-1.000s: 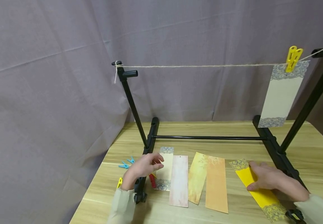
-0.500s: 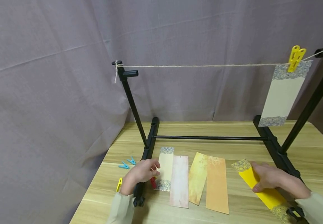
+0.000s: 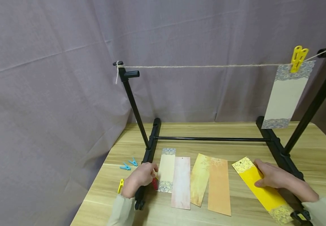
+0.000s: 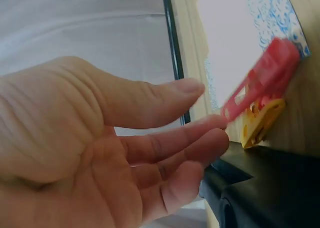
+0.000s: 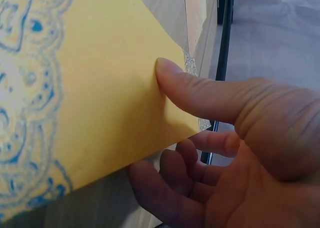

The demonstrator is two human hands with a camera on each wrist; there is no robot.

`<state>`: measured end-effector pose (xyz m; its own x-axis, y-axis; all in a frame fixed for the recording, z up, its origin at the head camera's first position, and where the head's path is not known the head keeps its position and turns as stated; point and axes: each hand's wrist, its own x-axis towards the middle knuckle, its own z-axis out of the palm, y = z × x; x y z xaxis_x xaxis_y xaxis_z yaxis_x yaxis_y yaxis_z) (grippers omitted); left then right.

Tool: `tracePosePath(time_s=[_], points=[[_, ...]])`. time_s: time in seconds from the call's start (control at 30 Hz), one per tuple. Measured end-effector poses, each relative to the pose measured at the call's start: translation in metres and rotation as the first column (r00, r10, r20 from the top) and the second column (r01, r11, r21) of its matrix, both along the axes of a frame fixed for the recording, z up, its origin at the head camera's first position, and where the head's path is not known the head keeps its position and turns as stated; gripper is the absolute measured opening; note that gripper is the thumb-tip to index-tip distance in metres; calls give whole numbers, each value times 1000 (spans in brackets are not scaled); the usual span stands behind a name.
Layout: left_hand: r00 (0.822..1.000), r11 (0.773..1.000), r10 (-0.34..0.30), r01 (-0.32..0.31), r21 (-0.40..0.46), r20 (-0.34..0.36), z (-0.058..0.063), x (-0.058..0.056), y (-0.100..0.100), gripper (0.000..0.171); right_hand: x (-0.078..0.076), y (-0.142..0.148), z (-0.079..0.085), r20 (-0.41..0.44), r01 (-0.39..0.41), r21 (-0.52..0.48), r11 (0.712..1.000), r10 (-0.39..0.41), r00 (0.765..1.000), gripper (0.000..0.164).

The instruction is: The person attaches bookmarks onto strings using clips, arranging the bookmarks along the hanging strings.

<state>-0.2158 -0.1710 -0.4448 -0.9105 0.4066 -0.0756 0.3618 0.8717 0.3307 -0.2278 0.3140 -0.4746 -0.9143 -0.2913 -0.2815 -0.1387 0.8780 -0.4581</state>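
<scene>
One yellow card (image 3: 266,196) I see pinched in the right hand (image 3: 274,179), thumb on top, fingers under its edge, slanting across the table (image 3: 236,148). Left hand (image 3: 141,176): thumb apart from bent fingers, index tip right by the red clip (image 4: 272,67); I can't tell contact.

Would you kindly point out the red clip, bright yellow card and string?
Red clip (image 4: 272,65): left wrist view, its body.
Bright yellow card (image 5: 105,92): right wrist view, its plain section.
String (image 3: 202,66): head view, mid-span.
</scene>
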Motion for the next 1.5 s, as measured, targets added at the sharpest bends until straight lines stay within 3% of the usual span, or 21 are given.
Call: tracePosePath(time_s=[0.2, 0.37, 0.47, 0.7, 0.83, 1.0, 1.2, 1.37, 1.5], points=[[996, 993, 82, -80, -85, 16, -2, -2, 4, 23, 2, -2, -1, -41, 10, -24, 1000, -11, 999, 60], [989, 984, 144, -140, -107, 38, -4, -3, 6, 21, 6, -5, -2, -94, 20, -24, 1000, -22, 995, 50], [988, 984, 149, -144, -107, 40, -4, -2, 8, 20, 8, -5, -2, -127, 19, -36, 999, -23, 992, 46], [990, 991, 108, -99, -91, 96, -3, -1, 12, 10, 11, -9, 0, -168, -2, -53, 999, -7, 986, 42], [986, 989, 88, -71, -126, 138, -3, -1, 13, 14, 11, -13, 5, -158, -1, -64, 998, -9, 987, 39], [989, 991, 5, 15, -130, 149, -2, 0, 11, 18, 12, -17, 10, -140, 4, -81, 997, -15, 990, 39], [973, 994, -87, 99, -46, 212, 1, 0, 14, 17, 15, -19, 12, -183, -34, -77, 996, 19, 983, 33], [976, 991, -136, 134, 25, 171, 6, -1, 17, 16, 14, -19, 14, -190, -61, -86, 994, 44, 981, 27], [980, 987, -148, 138, 82, 133, 11, -4, 21, 14, 11, -19, 18, -160, -39, -87, 995, 25, 987, 24]])
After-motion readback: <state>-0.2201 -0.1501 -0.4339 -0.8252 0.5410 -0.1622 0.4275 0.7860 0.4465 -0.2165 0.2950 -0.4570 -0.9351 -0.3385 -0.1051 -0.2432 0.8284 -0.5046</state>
